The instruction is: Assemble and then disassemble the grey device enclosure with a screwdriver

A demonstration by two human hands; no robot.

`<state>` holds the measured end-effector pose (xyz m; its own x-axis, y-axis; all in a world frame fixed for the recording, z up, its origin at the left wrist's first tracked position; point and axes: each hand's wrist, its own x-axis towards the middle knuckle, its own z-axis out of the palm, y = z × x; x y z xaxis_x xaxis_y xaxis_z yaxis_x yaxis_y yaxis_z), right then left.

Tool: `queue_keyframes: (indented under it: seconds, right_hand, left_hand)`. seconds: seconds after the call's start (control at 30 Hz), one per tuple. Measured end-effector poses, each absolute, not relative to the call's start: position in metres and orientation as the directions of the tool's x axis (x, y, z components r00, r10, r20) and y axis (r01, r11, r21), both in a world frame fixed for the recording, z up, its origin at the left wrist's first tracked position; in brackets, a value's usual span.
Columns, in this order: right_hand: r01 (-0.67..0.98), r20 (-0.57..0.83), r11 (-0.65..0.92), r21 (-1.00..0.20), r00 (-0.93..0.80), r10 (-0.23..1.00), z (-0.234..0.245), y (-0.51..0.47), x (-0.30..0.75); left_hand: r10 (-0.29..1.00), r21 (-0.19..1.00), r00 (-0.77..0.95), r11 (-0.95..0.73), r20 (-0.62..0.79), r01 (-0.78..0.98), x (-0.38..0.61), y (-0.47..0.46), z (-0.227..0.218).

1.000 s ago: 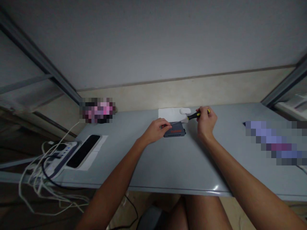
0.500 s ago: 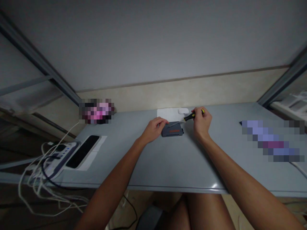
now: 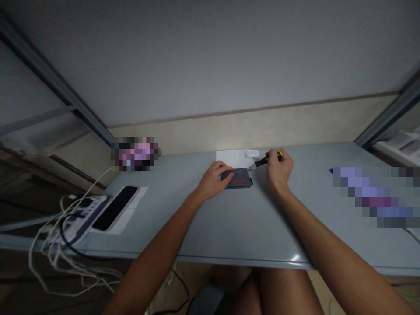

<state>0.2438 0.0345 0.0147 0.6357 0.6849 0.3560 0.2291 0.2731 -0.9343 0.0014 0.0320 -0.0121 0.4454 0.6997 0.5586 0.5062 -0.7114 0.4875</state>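
A small dark grey box (image 3: 242, 183) with orange marking on top and a row of slots along its near side lies on the grey table (image 3: 226, 223). My left hand (image 3: 213, 180) grips its left end, fingers over the top and thumb towards the front. In my right hand (image 3: 279, 170) is a screwdriver (image 3: 261, 161) with a black and yellow handle, held at the handle's end. Its thin metal shaft slants down leftward across the top of the box towards my left fingertips. The exact spot where the tip touches is hard to make out.
Behind the box lies white paper (image 3: 229, 156) with a white earbud case (image 3: 252, 153) on it. To the left are a phone (image 3: 116, 208) and a power strip (image 3: 87, 218) with tangled cables. Blurred-out items lie at the far left and right. The wall closes off the back.
My left hand has slid right onto the box, its fingers and thumb now covering the left end. The screwdriver stays in my right hand, its shaft still slanting over the box.
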Motion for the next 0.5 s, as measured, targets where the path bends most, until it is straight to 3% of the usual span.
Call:
queue_keyframes:
  seconds: [0.27, 0.5]
  right_hand:
    - [0.222, 0.413, 0.351, -0.91, 0.577, 0.705, 0.0228, 0.0268, 0.235]
    - [0.207, 0.414, 0.365, -0.908, 0.583, 0.699, 0.0244, 0.0261, 0.2353]
  left_hand:
    - [0.652, 0.446, 0.492, -0.756, 0.577, 0.479, 0.0027, 0.0342, -0.0145]
    - [0.699, 0.48, 0.521, -0.715, 0.489, 0.509, 0.0015, 0.0323, -0.0049]
